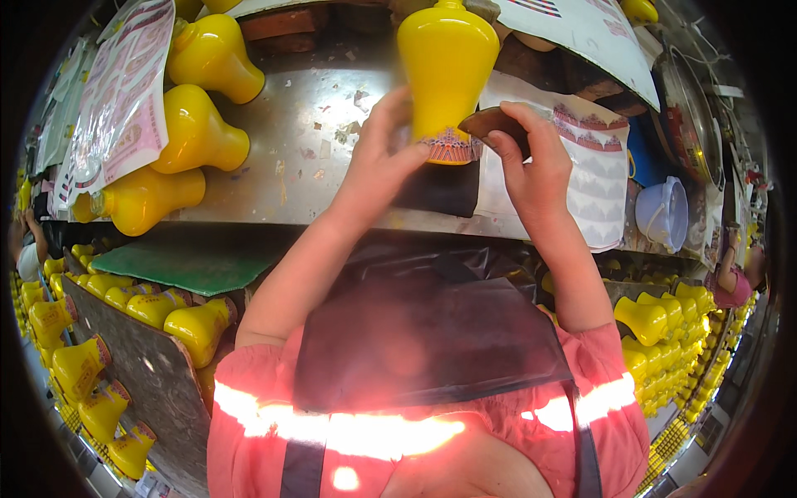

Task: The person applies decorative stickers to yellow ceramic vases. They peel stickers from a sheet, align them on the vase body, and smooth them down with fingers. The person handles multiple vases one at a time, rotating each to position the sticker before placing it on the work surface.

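Observation:
A glossy yellow vase-shaped bottle [448, 62] stands or leans on the metal workbench in front of me. Around its lower end runs a patterned decal band [450, 148] in pink and blue. My left hand [378, 158] is closed round the left side of that lower end, its thumb beside the band. Between the thumb and fingers of my right hand [538, 158] is a dark brown flat scraper [501, 126], its edge at the right side of the bottle just above the band. Under the bottle's lower end lies a dark cloth [440, 192].
Right of the cloth lies a decal sheet [591, 187], with a small pale bucket [662, 216] beyond it. Several yellow bottles [195, 129] lie at the bench's left under a pink printed sheet [124, 108]. Decorated bottles [199, 330] fill racks below. Other people [735, 278] are at both sides.

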Tool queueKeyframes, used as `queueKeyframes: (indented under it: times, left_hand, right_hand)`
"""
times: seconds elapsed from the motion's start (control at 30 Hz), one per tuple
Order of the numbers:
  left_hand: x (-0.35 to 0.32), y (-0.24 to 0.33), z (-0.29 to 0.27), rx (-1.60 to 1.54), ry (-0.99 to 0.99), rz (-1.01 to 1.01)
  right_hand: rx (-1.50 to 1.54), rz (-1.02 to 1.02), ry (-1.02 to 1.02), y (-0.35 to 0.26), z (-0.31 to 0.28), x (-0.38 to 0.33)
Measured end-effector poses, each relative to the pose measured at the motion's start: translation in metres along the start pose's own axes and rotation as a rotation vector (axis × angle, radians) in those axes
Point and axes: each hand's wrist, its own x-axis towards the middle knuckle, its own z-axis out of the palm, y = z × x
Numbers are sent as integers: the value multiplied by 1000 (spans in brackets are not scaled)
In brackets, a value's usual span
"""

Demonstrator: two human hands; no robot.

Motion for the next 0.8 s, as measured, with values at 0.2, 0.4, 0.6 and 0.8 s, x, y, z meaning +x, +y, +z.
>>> queueKeyframes:
  times: [0.2, 0.4, 0.6, 0.8]
  left_hand:
    - [0, 6, 1, -53, 21, -56]
    - [1, 5, -6, -124, 45, -102]
    - [11, 3, -34, 493, -60, 91]
    - [16, -1, -36, 608, -46, 265]
  right_hand:
    - [-76, -130, -185, -9, -5, 11]
    - [-218, -604, -149, -53, -1, 28]
    - [-44, -325, -244, -45, -6, 14]
    - [-69, 132, 70, -18, -4, 8]
